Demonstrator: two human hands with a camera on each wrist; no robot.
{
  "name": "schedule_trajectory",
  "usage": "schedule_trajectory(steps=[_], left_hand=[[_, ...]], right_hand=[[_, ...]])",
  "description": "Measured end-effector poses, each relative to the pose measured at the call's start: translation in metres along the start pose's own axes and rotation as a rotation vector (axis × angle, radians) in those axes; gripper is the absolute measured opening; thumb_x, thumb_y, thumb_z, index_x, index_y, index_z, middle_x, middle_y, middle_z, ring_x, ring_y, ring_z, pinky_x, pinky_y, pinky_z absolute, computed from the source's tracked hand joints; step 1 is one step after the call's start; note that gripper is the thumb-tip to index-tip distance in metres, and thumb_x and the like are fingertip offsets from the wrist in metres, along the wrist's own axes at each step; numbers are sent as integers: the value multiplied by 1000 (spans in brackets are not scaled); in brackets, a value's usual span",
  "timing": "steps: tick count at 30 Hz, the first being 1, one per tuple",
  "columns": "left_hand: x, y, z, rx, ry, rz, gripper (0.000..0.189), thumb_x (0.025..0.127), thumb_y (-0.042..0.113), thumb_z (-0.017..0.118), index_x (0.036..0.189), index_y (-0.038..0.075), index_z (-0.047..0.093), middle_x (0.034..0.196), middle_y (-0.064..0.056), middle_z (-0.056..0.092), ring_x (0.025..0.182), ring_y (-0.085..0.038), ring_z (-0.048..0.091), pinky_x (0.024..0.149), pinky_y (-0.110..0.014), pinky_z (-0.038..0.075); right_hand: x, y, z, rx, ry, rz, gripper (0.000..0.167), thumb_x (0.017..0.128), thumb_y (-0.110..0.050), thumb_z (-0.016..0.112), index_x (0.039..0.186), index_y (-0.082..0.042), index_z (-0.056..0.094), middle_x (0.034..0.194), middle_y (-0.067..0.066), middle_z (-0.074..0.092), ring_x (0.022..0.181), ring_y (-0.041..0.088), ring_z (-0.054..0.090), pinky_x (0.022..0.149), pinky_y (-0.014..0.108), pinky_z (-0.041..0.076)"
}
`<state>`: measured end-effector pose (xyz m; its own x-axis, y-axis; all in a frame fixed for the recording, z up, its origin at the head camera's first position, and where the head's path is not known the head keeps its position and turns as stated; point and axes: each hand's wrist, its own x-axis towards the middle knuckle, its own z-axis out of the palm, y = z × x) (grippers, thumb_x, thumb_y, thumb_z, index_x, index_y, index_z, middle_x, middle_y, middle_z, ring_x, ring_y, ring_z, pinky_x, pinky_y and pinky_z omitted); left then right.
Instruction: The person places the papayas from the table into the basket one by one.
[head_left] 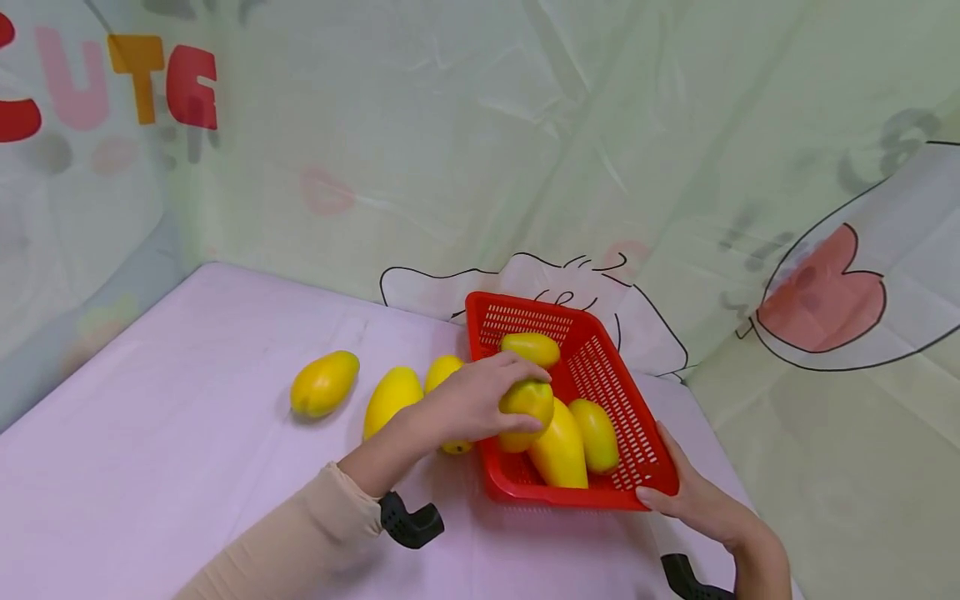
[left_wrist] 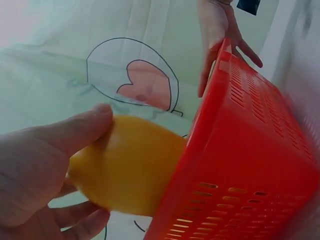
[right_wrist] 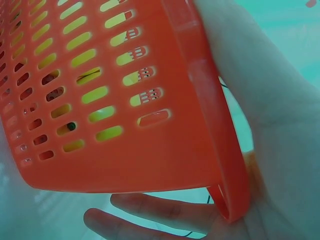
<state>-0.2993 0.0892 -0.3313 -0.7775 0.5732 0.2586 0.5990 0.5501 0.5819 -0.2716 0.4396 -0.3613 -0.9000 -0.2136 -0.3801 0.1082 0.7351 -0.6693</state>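
My left hand (head_left: 480, 396) grips a yellow mango (head_left: 531, 402) over the left side of a red plastic basket (head_left: 570, 497). In the left wrist view the thumb and fingers curl around this mango (left_wrist: 130, 165), which is beside the basket's rim (left_wrist: 212, 95). With my right hand (head_left: 705, 500) I hold the basket's near right corner, thumb on the rim and fingers outside. The right wrist view shows the hand (right_wrist: 280, 110) around the rim (right_wrist: 210, 110). Several mangoes lie inside, including one at the back (head_left: 531, 348) and one on the right (head_left: 596, 435).
On the pale table (head_left: 187, 467), left of the basket, lie a mango (head_left: 325, 383), a second mango (head_left: 393, 398) and more yellow fruit (head_left: 444, 370) partly hidden by my left wrist. A printed cloth wall (head_left: 375, 167) stands behind the basket and along the right.
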Motion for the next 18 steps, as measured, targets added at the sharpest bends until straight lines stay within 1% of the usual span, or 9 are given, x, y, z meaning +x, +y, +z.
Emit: schedule_trajectory(steps=[2, 5, 8, 12, 18], left_hand=[[-1, 0, 2, 37, -58, 53, 55, 82, 47, 68, 133, 31, 52, 130, 9, 52, 115, -8, 49, 96, -27, 47], [-3, -1, 5, 54, -153, 121, 55, 83, 43, 68, 134, 32, 50, 129, 10, 51, 114, -6, 48, 93, -22, 47], [-4, 0, 9, 69, -228, 155, 52, 84, 37, 69, 133, 33, 51, 130, 10, 51, 113, -6, 48, 93, -21, 47], [-5, 2, 15, 100, -279, 164, 47, 85, 30, 70, 129, 32, 55, 131, 10, 50, 113, -8, 50, 93, -22, 48], [-5, 5, 19, 133, -304, 159, 46, 85, 28, 70, 129, 32, 56, 130, 10, 51, 113, -7, 50, 94, -23, 48]], right_hand=[[0, -1, 0, -4, 1, 4, 107, 87, -36, 62, 148, -23, -25, 154, 23, -2, 127, 41, 29, 86, 40, 54], [-1, -2, 0, -4, 3, 4, 107, 87, -37, 62, 148, -23, -25, 155, 24, -3, 128, 42, 28, 86, 39, 54], [-1, -2, 0, 1, 4, 4, 107, 87, -37, 62, 148, -23, -25, 155, 23, -4, 128, 42, 27, 86, 40, 55], [-1, -2, 0, 5, 3, 2, 108, 87, -36, 63, 148, -23, -25, 155, 23, -3, 127, 41, 29, 86, 42, 55], [0, -1, 0, 6, 6, 0, 108, 87, -36, 63, 148, -21, -25, 154, 24, -1, 127, 40, 31, 86, 43, 55]])
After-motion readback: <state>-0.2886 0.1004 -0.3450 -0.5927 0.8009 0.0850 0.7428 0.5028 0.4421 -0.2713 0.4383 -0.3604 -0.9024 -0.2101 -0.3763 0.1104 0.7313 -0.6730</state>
